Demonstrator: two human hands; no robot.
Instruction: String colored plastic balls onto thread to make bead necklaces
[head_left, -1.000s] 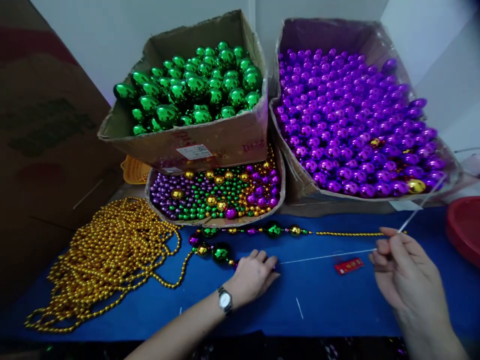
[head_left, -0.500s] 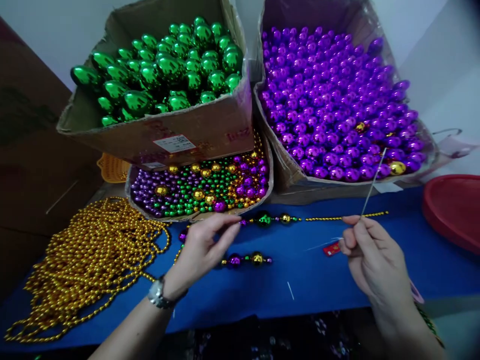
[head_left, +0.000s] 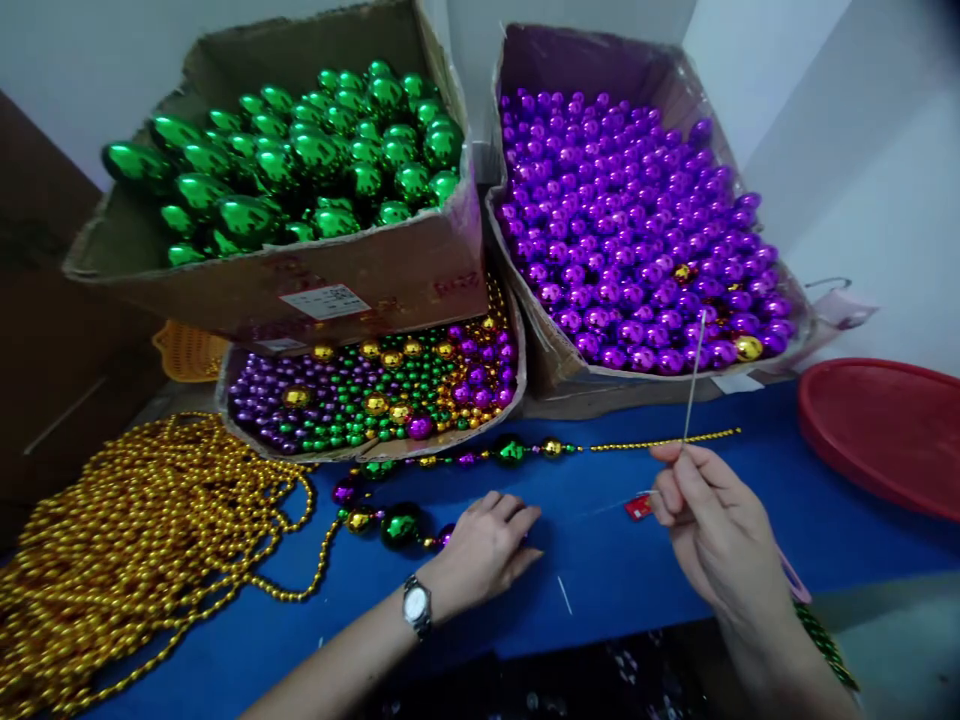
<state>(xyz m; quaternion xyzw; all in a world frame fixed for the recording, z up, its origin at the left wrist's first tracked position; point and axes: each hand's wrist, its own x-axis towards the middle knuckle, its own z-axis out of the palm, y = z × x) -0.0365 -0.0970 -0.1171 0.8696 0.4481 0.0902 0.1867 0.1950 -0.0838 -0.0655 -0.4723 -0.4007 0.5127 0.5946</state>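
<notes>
My right hand (head_left: 709,515) pinches a long thin needle (head_left: 695,375), which points upward. A fine, faint thread shows to the left of that hand. My left hand (head_left: 487,545) is lowered over the near end of a strand of mixed beads, its thumb and fingers apart. That strand has a large green bead (head_left: 401,525) and a gold bead (head_left: 361,520) left of the hand; its end beads are mostly hidden. Farther back, the strand's other stretch runs right, with a green bead (head_left: 511,452), to a thin gold bead chain (head_left: 630,445).
A carton of green beads (head_left: 315,150) stands above a tray of mixed small beads (head_left: 360,400). At right is a carton of purple beads (head_left: 622,230), then a red round tray (head_left: 885,430). Gold bead chains (head_left: 142,540) are heaped left. A red tag (head_left: 638,507) lies on the blue table (head_left: 600,590).
My left hand has moved down and right from the far stretch to the near end of the bead strand. My right hand keeps the needle upright. The view has shifted somewhat.
</notes>
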